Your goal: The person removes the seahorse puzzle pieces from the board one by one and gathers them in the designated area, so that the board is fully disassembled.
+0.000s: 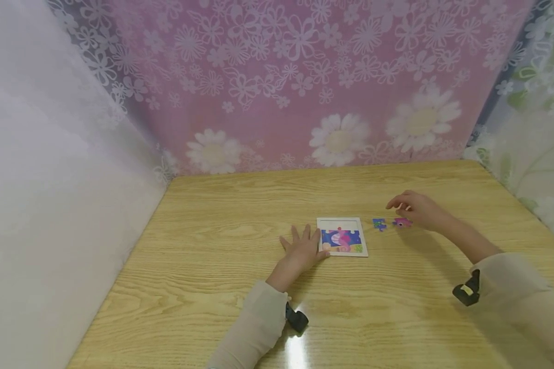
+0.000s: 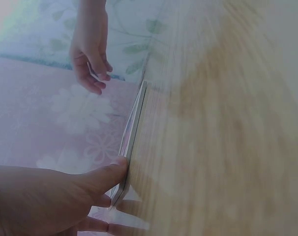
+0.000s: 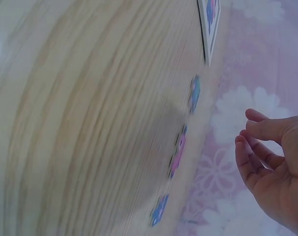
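A white-framed jigsaw puzzle [image 1: 342, 254] lies flat on the table, its lower part filled with a blue, pink and orange picture. My left hand [image 1: 299, 256] rests at the frame's left side, fingers spread, the thumb on its lower left corner. In the left wrist view the thumb [image 2: 107, 178] touches the frame's edge. My right hand [image 1: 422, 210] hovers over the loose pieces, fingers loosely bent, holding nothing visible. Right of the frame are a blue-green puzzle piece [image 1: 379, 224] and a pink puzzle piece [image 1: 402, 222]. The right wrist view also shows a blue puzzle piece [image 3: 159, 210].
The wood-grain table [image 1: 212, 266] reaches back to a pink flowered backdrop [image 1: 277, 102]. A pale wall [image 1: 51, 179] stands along the left and a flowered sheet [image 1: 545, 154] along the right. Each sleeve carries a black wrist camera [image 1: 297, 320].
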A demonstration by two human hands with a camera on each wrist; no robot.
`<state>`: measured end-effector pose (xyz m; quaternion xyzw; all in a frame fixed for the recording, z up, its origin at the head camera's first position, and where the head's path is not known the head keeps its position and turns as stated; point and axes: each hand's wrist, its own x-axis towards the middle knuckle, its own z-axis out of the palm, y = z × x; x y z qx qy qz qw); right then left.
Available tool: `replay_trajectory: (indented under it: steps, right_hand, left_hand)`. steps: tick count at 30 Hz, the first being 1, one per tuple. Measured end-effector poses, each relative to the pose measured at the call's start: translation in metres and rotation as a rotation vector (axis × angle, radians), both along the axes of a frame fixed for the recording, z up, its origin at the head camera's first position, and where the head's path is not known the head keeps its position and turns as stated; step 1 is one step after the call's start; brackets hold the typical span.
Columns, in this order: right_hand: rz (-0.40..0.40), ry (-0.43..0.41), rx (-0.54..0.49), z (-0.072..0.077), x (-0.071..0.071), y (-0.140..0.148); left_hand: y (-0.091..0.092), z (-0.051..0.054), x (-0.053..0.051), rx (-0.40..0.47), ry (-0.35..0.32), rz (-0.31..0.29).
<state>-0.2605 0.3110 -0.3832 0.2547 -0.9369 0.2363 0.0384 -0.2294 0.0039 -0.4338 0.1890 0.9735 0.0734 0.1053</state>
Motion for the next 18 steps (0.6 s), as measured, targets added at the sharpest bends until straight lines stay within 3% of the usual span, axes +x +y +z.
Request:
replay_trajectory:
  steps: [8, 18]
  right_hand:
    - [0.04, -0.011, -0.009, 0.0, 0.002, -0.032]
    - [0.091, 0.004, -0.025, -0.001, 0.001, -0.064]
  left_hand:
    - [0.0, -0.002, -0.001, -0.003, 0.009, 0.001]
    - [0.0, 0.003, 0.002, 0.005, 0.003, 0.003]
